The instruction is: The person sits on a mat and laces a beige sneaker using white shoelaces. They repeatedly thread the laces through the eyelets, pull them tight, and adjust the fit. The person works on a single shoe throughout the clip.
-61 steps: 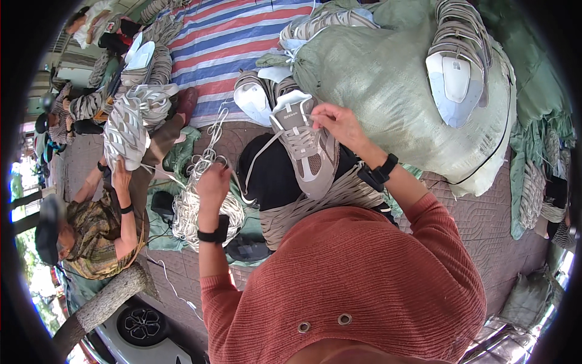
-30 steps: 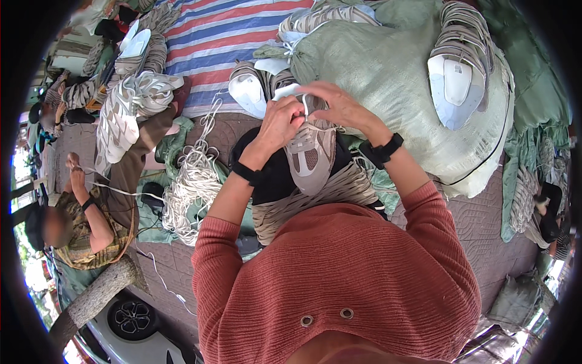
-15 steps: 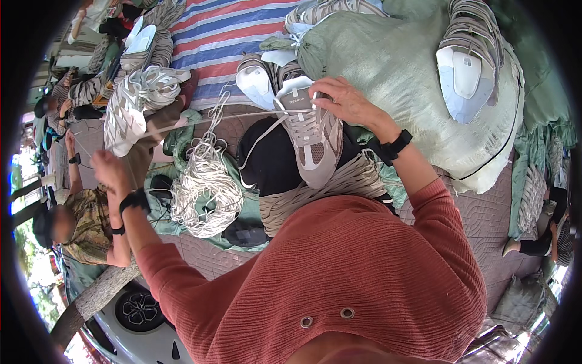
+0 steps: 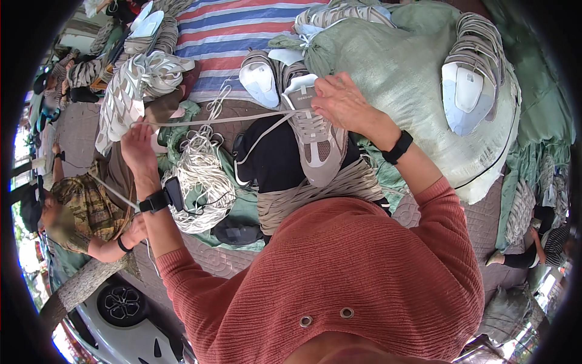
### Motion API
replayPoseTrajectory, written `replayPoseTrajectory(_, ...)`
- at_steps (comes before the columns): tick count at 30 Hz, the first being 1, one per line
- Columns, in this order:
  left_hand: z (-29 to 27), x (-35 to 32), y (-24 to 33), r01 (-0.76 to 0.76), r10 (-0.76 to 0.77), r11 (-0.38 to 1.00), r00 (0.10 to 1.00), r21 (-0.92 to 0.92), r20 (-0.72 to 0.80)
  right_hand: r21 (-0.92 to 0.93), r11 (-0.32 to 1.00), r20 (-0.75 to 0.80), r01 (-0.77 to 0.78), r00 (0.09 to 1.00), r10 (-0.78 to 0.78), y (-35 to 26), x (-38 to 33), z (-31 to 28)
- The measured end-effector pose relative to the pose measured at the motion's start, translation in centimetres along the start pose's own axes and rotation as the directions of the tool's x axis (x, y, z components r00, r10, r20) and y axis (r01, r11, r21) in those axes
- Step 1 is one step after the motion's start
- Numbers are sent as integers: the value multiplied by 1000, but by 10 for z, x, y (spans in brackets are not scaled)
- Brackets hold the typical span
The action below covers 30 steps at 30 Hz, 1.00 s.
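A beige-grey sneaker (image 4: 321,155) with a mesh toe lies over my lap, its toe toward me. My right hand (image 4: 347,106) is closed on the sneaker's upper edge beside the eyelets, and its fingertips partly hide the top of the lacing. From there a flat pale shoelace (image 4: 221,119) runs nearly straight across to my left hand (image 4: 139,150), whose fingers pinch its far end. Another lace end hangs from the sneaker's left side over my dark-clad knee. Below the sneaker, a bundle of beige strands (image 4: 315,197) crosses my lap.
Left of my knees lies a tangled pile of white laces (image 4: 203,176). A large pale-green sack (image 4: 394,73) stands at the right, with stacked shoe uppers (image 4: 470,91) on it. Beyond is a striped sheet (image 4: 233,42). A co-worker (image 4: 85,206) sits at the left, handling a lace.
My left hand has moved farther from my body and slightly right, keeping the lace stretched. My right hand stays at the eyelets, its fingers more curled. The co-worker's arms have shifted.
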<state>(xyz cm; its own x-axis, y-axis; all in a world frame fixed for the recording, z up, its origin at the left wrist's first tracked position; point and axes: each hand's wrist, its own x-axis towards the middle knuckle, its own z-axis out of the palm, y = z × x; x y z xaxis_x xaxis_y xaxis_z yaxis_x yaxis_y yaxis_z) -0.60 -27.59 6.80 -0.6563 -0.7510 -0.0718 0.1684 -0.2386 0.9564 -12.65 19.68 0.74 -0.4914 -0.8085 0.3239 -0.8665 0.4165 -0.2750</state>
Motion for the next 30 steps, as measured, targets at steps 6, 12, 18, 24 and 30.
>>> replayPoseTrajectory(6, 66, -6, -2, 329, -219, 878, 922, -348, 319, 419, 894, 404, -160, 915, -26, 4, 21, -10)
replayPoseTrajectory(12, 51, 50, -6, 506, -186, 643, 831, -574, 525, 749, 630, 171, -204, 979, 113, 26, -3, 7)
replayPoseTrajectory(18, -9, 133, -16, 267, -282, 806, 958, -528, 54, 427, 880, -363, -208, 852, 378, -2, -19, 45)
replayPoseTrajectory(24, -126, 195, 26, 117, -191, 935, 961, -334, -198, 415, 906, -360, -84, 899, 249, -4, -27, 49)
replayPoseTrajectory(30, -71, 126, -10, 226, -272, 860, 962, -457, -37, 114, 993, -267, 28, 964, 3, -23, -6, 29)
